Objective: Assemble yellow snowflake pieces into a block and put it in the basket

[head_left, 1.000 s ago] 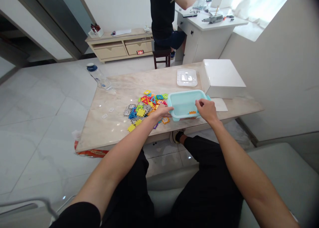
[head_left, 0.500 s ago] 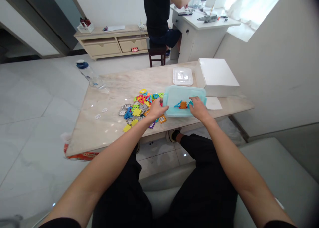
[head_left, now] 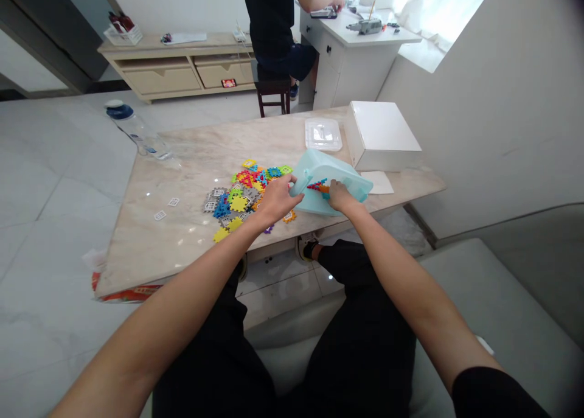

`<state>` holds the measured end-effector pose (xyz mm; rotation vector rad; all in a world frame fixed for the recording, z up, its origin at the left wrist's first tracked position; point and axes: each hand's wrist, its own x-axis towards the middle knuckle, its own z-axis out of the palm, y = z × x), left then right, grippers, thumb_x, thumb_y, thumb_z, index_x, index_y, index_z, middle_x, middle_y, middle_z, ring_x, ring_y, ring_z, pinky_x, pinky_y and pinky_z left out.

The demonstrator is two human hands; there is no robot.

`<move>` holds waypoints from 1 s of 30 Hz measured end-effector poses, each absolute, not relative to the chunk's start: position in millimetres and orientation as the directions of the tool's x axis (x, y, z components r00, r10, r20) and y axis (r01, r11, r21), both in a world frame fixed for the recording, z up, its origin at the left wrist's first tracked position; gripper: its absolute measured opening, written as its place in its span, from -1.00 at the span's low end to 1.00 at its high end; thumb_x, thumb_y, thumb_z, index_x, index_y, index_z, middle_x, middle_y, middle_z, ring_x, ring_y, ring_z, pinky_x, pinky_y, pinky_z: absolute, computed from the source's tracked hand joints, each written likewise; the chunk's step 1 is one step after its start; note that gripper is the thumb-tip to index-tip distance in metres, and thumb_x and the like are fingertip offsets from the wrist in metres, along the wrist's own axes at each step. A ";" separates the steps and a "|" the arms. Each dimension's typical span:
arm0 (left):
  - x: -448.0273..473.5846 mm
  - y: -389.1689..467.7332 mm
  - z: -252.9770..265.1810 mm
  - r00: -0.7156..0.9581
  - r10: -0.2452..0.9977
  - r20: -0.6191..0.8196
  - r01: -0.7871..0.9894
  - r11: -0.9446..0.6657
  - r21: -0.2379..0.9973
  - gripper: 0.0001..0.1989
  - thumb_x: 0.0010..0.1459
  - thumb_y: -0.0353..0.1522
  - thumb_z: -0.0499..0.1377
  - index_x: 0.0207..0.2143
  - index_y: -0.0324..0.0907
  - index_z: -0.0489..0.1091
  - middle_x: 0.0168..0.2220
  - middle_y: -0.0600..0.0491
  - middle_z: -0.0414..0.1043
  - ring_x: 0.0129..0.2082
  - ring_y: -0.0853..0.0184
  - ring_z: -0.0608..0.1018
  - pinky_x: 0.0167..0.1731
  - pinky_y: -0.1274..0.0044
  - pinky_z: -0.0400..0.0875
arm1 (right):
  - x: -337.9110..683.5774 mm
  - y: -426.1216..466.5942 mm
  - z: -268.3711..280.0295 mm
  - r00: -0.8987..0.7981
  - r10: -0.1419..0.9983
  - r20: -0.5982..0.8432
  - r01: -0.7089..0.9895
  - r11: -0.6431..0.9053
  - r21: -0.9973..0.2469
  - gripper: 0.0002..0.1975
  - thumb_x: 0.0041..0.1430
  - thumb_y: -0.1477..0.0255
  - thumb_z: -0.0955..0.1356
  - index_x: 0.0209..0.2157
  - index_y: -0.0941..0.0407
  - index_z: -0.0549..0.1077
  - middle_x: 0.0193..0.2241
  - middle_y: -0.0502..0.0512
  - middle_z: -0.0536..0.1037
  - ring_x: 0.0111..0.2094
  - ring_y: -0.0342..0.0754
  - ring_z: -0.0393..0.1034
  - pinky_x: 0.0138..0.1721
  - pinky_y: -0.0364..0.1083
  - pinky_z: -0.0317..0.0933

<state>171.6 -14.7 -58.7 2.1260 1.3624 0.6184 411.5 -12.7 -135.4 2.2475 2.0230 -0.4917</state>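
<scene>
A light teal plastic bin point(head_left: 314, 162) is tilted on the table, its left side raised. My left hand point(head_left: 275, 200) grips its left rim between thumb and fingers. Inside it, my right hand point(head_left: 341, 197) is closed around several toothed plastic building pieces; an orange piece point(head_left: 323, 188) and red and blue ones point(head_left: 316, 185) stick out to its left. The fingertips are partly hidden. Just left of the bin lies a heap of colourful toothed building pieces point(head_left: 238, 204), partly behind my left hand.
Behind the bin are a clear plastic lid point(head_left: 323, 134) and a white box point(head_left: 385, 132). White paper point(head_left: 378, 182) lies at the right. A water bottle point(head_left: 139, 132) stands at the table's left, with two small window pieces point(head_left: 173, 202) nearer. Another person point(head_left: 274, 22) sits beyond.
The bin's left side has come up, tilting it. My right hand has moved left inside it and closed on the pieces. The view has shifted slightly right.
</scene>
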 end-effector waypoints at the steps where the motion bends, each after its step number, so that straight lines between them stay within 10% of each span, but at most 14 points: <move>1: 170.6 -14.3 -58.3 0.386 0.918 0.092 0.674 -0.349 0.651 -0.70 0.16 -0.31 0.39 -0.05 -0.12 0.52 -0.14 -0.04 0.65 -0.08 0.08 0.65 -0.01 0.31 0.52 | 412.5 -11.8 -135.1 0.092 0.944 -0.316 0.971 -0.155 -0.181 -0.44 0.28 0.57 0.34 0.31 0.26 0.30 0.15 0.48 0.51 0.15 0.26 0.46 0.11 0.03 0.32; 13: 156.0 -10.7 -63.0 0.361 0.930 0.075 0.681 -0.318 0.660 -0.72 0.19 -0.29 0.38 -0.05 -0.15 0.55 -0.05 -0.05 0.65 -0.09 0.12 0.65 -0.01 0.34 0.50 | 419.4 -8.7 -132.8 0.070 0.971 -0.229 0.955 -0.131 -0.265 -0.78 0.42 0.44 0.38 -0.04 0.27 0.61 -0.01 0.41 0.67 -0.02 0.20 0.59 -0.09 -0.08 0.27; 21: 156.2 -13.9 -56.2 0.344 0.938 0.049 0.684 -0.286 0.671 -0.71 0.17 -0.28 0.39 -0.06 -0.16 0.56 -0.06 -0.06 0.65 -0.14 0.14 0.64 -0.07 0.37 0.50 | 416.3 -11.2 -131.5 -0.013 0.952 -0.306 0.923 -0.106 -0.369 -0.53 0.46 0.10 0.39 0.07 0.23 0.58 0.03 0.37 0.67 0.03 0.23 0.57 -0.02 -0.04 0.30; 30: 154.3 -13.3 -52.9 0.346 0.937 0.055 0.688 -0.293 0.663 -0.71 0.16 -0.28 0.40 -0.08 -0.15 0.58 -0.13 -0.03 0.66 -0.13 0.12 0.65 -0.07 0.38 0.52 | 414.8 -13.3 -128.3 0.030 0.913 -0.406 0.904 -0.199 -0.379 -0.61 0.37 0.28 0.48 0.11 0.18 0.51 0.07 0.31 0.64 0.04 0.15 0.55 -0.06 -0.08 0.30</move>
